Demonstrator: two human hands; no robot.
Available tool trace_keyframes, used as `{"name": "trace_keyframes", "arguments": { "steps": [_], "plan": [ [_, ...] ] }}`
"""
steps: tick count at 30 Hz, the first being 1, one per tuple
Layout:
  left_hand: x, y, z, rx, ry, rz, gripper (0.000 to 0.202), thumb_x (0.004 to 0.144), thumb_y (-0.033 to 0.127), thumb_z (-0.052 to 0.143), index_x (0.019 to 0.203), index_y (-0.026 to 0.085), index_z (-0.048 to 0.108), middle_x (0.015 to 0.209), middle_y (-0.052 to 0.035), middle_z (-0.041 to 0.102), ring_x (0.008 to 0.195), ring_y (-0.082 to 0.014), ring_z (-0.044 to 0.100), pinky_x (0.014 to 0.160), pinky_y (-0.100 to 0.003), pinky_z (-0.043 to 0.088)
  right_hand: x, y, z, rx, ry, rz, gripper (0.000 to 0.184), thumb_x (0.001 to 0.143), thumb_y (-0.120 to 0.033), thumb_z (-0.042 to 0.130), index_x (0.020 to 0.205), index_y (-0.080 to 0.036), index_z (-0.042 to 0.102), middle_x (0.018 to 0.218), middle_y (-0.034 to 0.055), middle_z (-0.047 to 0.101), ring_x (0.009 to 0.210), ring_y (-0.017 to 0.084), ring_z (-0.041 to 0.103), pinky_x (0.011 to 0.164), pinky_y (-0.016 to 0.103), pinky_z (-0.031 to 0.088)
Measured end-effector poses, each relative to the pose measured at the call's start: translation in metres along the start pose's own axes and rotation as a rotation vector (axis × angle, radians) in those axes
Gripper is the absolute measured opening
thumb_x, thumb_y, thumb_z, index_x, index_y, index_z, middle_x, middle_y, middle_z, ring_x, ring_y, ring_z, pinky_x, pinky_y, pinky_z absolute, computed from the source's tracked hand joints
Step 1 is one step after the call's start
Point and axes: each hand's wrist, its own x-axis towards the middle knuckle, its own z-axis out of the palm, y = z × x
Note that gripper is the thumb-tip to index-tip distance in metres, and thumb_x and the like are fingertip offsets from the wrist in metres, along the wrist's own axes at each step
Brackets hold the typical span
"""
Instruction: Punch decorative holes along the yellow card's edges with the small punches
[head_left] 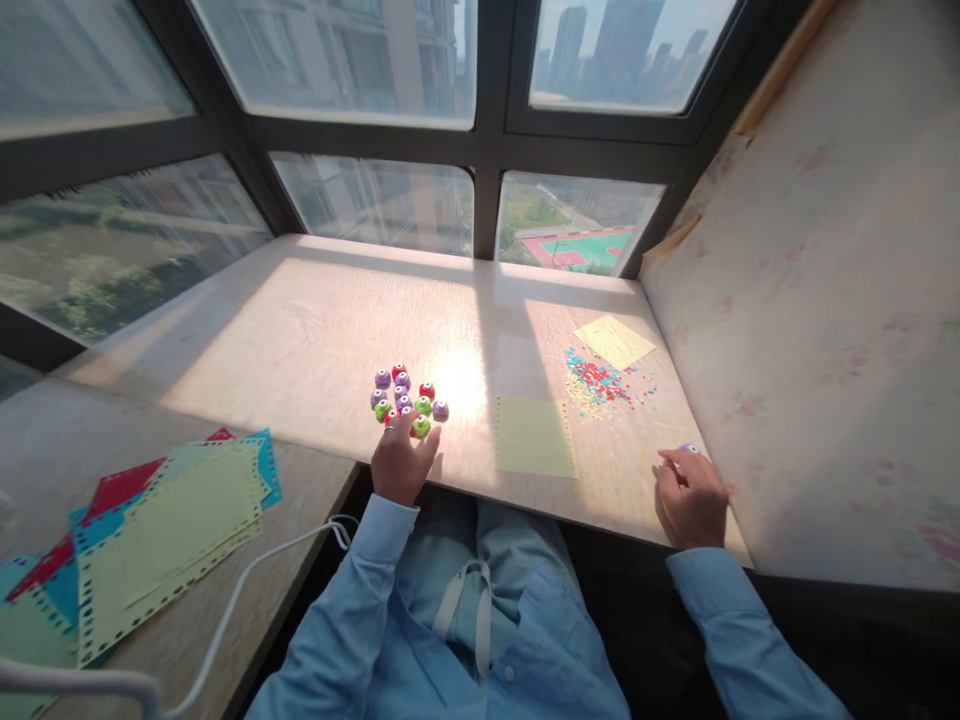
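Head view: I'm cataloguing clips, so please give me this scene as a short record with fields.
Left hand: fingers at a cluster of small pieces, purple, green and red
Right hand: curled near the wall, at a purple piece; grip unclear
Between hands: pale green sheet, holes along two sides
Right of sheet: scattered red, blue and cream bits
Beyond bits: pale yellow sheet
Far left: overlapping coloured sheets, punched edges; white cable alongside

A single head-worn camera looks forward and down over the lap (517, 545), sill (330, 310) and windows (360, 55)
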Motion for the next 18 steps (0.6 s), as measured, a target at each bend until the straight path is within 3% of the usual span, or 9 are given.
{"name": "trace_keyframes", "arguments": {
  "steps": [2,4,10,13,18],
  "plan": [
    [0.004,-0.006,-0.006,0.096,-0.147,-0.090,0.036,0.085,0.041,0.068,0.113,0.018,0.068,0.081,-0.0046,0.069,0.078,-0.0243,0.067,0.070,-0.033,0.051,0.001,-0.001,0.000,0.006,-0.002,-0.004,0.013,0.083,-0.019,0.057,0.087,-0.020,0.069,0.083,0.0082,0.071,0.078,0.025,0.066,0.074,0.039,0.054],
    [0.006,-0.007,-0.007,0.151,-0.222,-0.148,0.037,0.085,0.040,0.067,0.116,0.020,0.067,0.082,-0.0045,0.071,0.082,-0.0255,0.069,0.071,-0.033,0.050,0.001,-0.002,-0.001,0.010,-0.010,-0.020,0.011,0.083,-0.021,0.058,0.086,-0.020,0.069,0.083,0.0078,0.071,0.077,0.025,0.067,0.073,0.038,0.054],
    [0.005,0.003,-0.002,0.184,-0.238,-0.255,0.031,0.087,0.034,0.065,0.114,0.020,0.067,0.087,-0.0061,0.073,0.087,-0.0278,0.070,0.072,-0.034,0.049,0.002,-0.005,-0.002,0.035,-0.015,-0.058,0.011,0.085,-0.022,0.058,0.085,-0.019,0.069,0.082,0.0073,0.072,0.076,0.024,0.068,0.072,0.037,0.054],
    [0.004,0.001,0.000,0.170,-0.204,-0.213,0.027,0.084,0.030,0.066,0.109,0.020,0.068,0.088,-0.0066,0.072,0.084,-0.0266,0.068,0.070,-0.034,0.048,0.001,-0.005,-0.001,0.047,-0.018,-0.043,0.011,0.085,-0.022,0.059,0.084,-0.020,0.069,0.081,0.0071,0.072,0.076,0.024,0.068,0.073,0.037,0.055],
    [-0.001,-0.009,0.000,0.008,-0.197,-0.030,0.021,0.080,0.028,0.067,0.098,0.019,0.069,0.086,-0.0051,0.067,0.071,-0.0203,0.063,0.069,-0.033,0.050,0.000,-0.004,-0.001,0.051,-0.032,-0.017,0.011,0.086,-0.023,0.059,0.084,-0.020,0.069,0.082,0.0069,0.072,0.076,0.023,0.068,0.072,0.037,0.055]
  ]
}}
